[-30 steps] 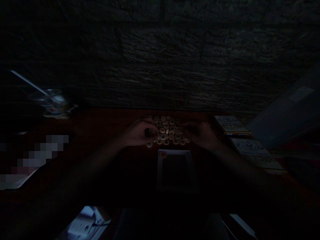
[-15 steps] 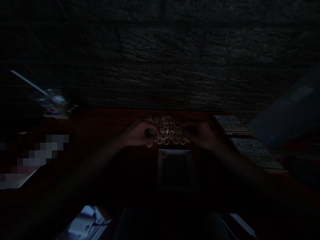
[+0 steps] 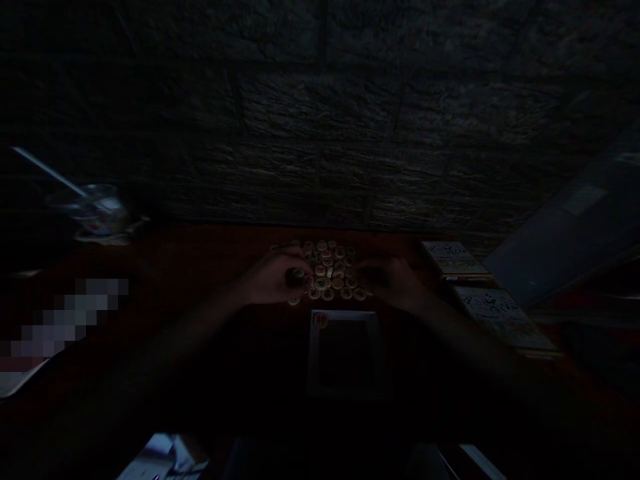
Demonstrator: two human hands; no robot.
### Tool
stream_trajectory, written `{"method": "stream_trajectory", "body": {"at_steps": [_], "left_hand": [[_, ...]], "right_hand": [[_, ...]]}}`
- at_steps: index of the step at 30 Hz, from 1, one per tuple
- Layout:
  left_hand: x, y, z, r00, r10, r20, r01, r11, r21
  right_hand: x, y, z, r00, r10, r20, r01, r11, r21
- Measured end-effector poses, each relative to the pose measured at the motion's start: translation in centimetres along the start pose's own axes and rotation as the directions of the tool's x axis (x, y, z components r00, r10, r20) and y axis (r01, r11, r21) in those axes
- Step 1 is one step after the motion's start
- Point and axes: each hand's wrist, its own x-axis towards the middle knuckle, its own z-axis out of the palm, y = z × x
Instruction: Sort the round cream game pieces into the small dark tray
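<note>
A cluster of round xiangqi pieces [image 3: 327, 283] with dark and red characters lies in the middle of the table, between my two hands. My left hand [image 3: 275, 277] is at the cluster's left side, thumb and fingertips curled together around a piece at its edge. On the right side, my right hand [image 3: 395, 283] has its fingers bent inward and pressed together against the outer pieces; darkness hides what is in them. Nearer to me lies a shallow pale-rimmed box [image 3: 380, 340], with a single red-marked piece [image 3: 321, 321] in its far left corner.
Two flat printed boxes [image 3: 455, 259] lie on the right. At the far left stands a clear cup [image 3: 100, 210] with a straw. A stone block wall [image 3: 320, 133] rises behind the table. Below the table edge, at lower left, is a pale object [image 3: 160, 457].
The whole view has shifted slightly, so things sit a little lower and further left. Both hands stay at the sides of the cluster, with little visible movement of their own.
</note>
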Motion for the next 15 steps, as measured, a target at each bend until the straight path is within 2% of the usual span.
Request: {"method": "stream_trajectory", "body": {"at_steps": [6, 8, 10, 12, 15], "left_hand": [[-0.1, 0.0, 0.5, 0.999, 0.008, -0.046, -0.006, 0.999, 0.033], [-0.1, 0.2, 0.9, 1.0, 0.024, -0.014, -0.024, 0.999, 0.031], [-0.2, 0.6, 1.2, 0.998, 0.037, 0.056, -0.038, 0.999, 0.015], [-0.2, 0.9, 1.5, 0.993, 0.042, 0.11, -0.042, 0.999, -0.007], [-0.2, 1.0, 1.4, 0.993, 0.048, 0.107, -0.045, 0.998, -0.033]], "right_hand": [[0.1, -0.7, -0.4, 0.997, 0.066, -0.028, -0.067, 0.997, -0.048], [0.1, -1.2, -0.4, 0.999, 0.021, -0.045, -0.022, 0.999, -0.039], [0.1, -1.7, -0.2, 0.997, -0.072, -0.028, 0.072, 0.997, -0.031], [0.1, -2.1, 0.0, 0.987, -0.155, 0.042, 0.156, 0.988, -0.01], [-0.1, -2.4, -0.1, 0.972, -0.188, 0.138, 0.191, 0.982, -0.007]]}}
